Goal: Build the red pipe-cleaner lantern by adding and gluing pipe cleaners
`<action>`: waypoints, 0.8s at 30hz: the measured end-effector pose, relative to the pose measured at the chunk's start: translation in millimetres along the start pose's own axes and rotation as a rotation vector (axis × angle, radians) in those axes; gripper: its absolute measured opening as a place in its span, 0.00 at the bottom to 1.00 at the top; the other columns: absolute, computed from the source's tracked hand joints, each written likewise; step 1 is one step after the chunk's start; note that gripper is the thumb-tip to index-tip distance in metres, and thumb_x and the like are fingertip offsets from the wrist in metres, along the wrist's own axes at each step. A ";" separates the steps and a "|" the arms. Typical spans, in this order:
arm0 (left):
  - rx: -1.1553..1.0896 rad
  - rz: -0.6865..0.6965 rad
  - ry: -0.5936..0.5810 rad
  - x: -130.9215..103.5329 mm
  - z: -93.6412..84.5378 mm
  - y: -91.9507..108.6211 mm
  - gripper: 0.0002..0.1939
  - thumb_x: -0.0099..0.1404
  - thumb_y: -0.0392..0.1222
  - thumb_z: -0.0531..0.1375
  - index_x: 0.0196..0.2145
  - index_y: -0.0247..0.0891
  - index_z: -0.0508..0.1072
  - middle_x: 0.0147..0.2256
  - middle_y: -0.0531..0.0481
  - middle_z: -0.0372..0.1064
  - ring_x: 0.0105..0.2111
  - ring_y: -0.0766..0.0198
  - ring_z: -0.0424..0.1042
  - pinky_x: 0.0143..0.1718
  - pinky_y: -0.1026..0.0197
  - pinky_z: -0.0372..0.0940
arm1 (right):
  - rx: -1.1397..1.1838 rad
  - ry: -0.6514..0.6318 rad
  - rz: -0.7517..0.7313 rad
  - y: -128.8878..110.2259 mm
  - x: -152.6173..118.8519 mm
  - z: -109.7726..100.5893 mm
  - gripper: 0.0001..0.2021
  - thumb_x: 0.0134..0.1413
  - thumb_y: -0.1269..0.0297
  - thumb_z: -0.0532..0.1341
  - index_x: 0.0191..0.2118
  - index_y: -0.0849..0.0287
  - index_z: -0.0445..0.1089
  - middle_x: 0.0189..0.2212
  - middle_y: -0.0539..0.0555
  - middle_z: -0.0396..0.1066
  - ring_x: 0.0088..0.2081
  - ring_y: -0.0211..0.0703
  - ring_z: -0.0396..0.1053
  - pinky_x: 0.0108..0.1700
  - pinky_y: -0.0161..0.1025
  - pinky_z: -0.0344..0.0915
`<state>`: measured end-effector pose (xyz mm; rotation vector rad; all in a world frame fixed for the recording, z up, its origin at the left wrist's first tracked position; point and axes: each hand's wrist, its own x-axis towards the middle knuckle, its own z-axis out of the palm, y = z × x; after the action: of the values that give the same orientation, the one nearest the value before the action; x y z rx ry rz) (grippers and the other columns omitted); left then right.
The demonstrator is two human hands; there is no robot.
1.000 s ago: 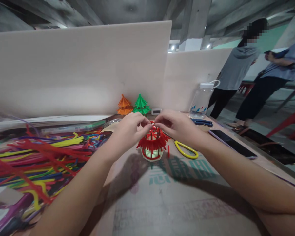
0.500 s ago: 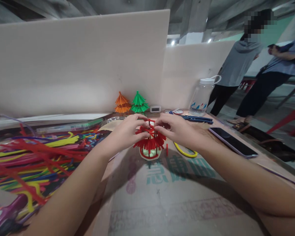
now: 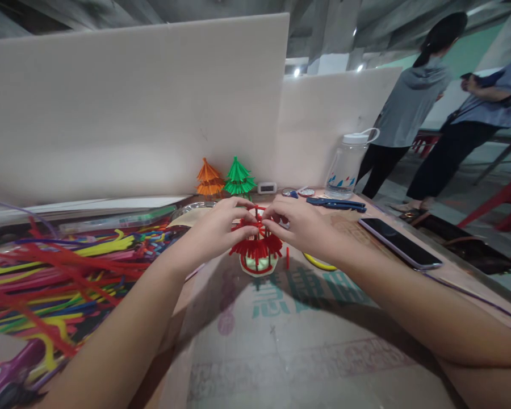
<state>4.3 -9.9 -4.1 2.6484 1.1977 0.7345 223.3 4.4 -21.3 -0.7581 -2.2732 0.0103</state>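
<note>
A red fringed pipe-cleaner piece [image 3: 258,248] on a round frame with a pale base stands upright at the middle of the table. My left hand [image 3: 225,226] pinches its upper part from the left, thumb and forefinger close together. From the right, my right hand [image 3: 296,223] pinches the same upper part, its fingertips nearly meeting the left ones. The exact bit between the fingertips is too small to tell. A short red piece [image 3: 287,258] lies just right of the frame.
Loose coloured pipe cleaners [image 3: 59,272] cover the left side. Behind stand an orange tree [image 3: 209,180] and a green tree [image 3: 239,178]. On the right are a bottle [image 3: 346,167], dark blue pliers [image 3: 336,204], a phone [image 3: 399,243] and a yellow loop [image 3: 319,262]. Two people stand beyond.
My right hand has shifted slightly left, its fingertips closer to my left hand's. The whole view has moved a little.
</note>
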 end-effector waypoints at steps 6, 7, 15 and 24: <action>-0.009 0.011 0.039 2.0 0.4 0.4 0.14 0.73 0.45 0.55 0.41 0.40 0.79 0.52 0.43 0.70 0.55 0.54 0.69 0.58 0.47 0.64 | -0.025 -0.020 0.010 0.2 0.8 -1.4 0.05 0.63 0.68 0.61 0.36 0.60 0.74 0.31 0.52 0.73 0.32 0.39 0.67 0.36 0.36 0.59; -0.009 0.012 0.041 2.3 0.9 0.4 0.14 0.73 0.46 0.55 0.40 0.39 0.79 0.52 0.43 0.71 0.54 0.54 0.69 0.58 0.47 0.64 | -0.008 -0.034 0.031 0.9 1.3 -3.6 0.05 0.63 0.69 0.61 0.36 0.60 0.74 0.32 0.53 0.73 0.32 0.39 0.67 0.36 0.36 0.59; -0.031 -0.016 0.043 1.2 0.4 3.0 0.13 0.72 0.44 0.56 0.43 0.41 0.80 0.53 0.44 0.70 0.55 0.54 0.69 0.59 0.48 0.64 | 0.057 -0.151 0.119 9.0 3.5 -22.9 0.07 0.60 0.71 0.62 0.43 0.60 0.75 0.33 0.51 0.73 0.32 0.38 0.67 0.35 0.35 0.58; -0.042 -0.034 0.062 2.2 0.8 3.8 0.13 0.70 0.46 0.57 0.38 0.40 0.80 0.52 0.45 0.71 0.52 0.55 0.71 0.56 0.51 0.66 | 0.070 -0.117 0.090 9.0 2.0 -5.7 0.06 0.60 0.73 0.63 0.41 0.59 0.75 0.32 0.50 0.72 0.32 0.36 0.66 0.35 0.33 0.59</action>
<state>8.5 -10.7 -2.7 2.5828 1.2255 0.8326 230.5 11.7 -17.8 -0.8413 -2.3335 0.1790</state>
